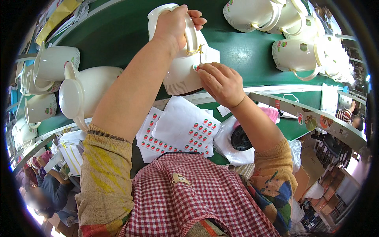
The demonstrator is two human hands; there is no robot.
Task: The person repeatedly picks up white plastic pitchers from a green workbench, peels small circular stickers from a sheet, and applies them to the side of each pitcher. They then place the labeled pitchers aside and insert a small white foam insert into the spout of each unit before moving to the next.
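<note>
While left fingers [199, 21] hold jug [181, 75], right [212, 75] touch sticker [196, 67].

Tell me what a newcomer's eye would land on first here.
Probably the white pitcher at upper middle, its handle gripped by the left hand while the right hand touches a small round sticker on its side. Next, the white sheets of red-and-green stickers below it, just beyond the checked apron. Other white pitchers crowd both sides of the green surface.
</note>
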